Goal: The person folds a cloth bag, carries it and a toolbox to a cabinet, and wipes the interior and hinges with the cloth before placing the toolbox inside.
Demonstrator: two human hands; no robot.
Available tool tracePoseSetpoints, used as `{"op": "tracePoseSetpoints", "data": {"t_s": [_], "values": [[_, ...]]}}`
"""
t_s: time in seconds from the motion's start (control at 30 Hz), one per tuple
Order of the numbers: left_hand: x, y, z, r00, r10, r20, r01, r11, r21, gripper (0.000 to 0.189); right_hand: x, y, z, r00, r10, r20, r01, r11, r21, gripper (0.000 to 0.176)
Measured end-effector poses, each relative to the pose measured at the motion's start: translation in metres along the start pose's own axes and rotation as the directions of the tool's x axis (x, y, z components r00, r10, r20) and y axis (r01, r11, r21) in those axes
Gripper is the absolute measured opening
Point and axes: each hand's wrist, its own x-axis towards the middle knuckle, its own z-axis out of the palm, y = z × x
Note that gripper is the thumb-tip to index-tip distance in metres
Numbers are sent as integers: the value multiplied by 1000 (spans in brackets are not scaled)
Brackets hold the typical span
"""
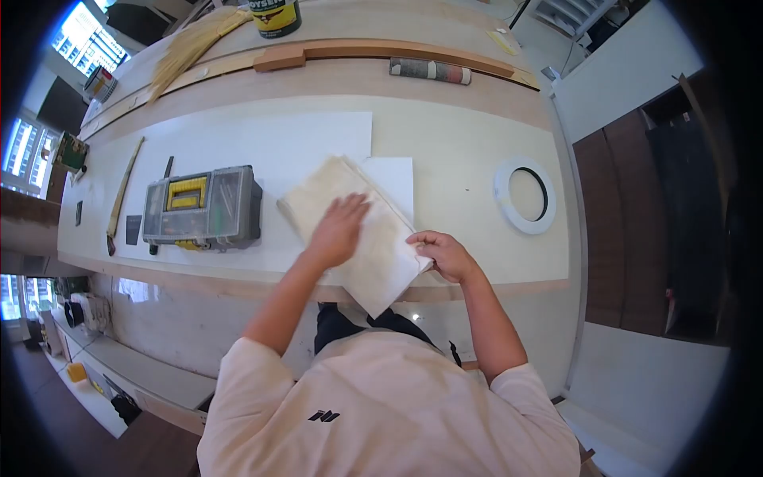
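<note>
A folded cream-coloured sheet, cloth or paper, lies at a slant over the table's front edge, its lower corner hanging past the edge. My left hand rests flat on its upper part with the fingers extended. At the sheet's right edge, my right hand pinches the layers between thumb and fingers. Beneath and behind the sheet are white panels on the pale tabletop.
Left on the table stands a grey toolbox with yellow latches. A white ring lies at the right. Farther back are a patterned roll, a wooden strip, a paint can and a straw-coloured bundle.
</note>
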Motion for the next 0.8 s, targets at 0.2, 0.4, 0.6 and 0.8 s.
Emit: {"op": "tracePoseSetpoints", "data": {"t_s": [0.2,0.4,0.6,0.8], "values": [[-132,11,-30,971,-148,185,137,988,72,81,-2,-6,-4,942,22,334,-109,963,245,42],[-125,8,12,982,-75,-174,87,994,62,75,-5,7,16,953,-153,262,73,954,290,40],[-125,-21,23,985,1,-173,-18,995,-97,46,-4,22,14,842,-335,423,509,232,-829,35],[-124,-22,-4,1000,-2,4,2,986,-169,40,29,5,22,506,-450,736,603,-426,-675,46]]}}
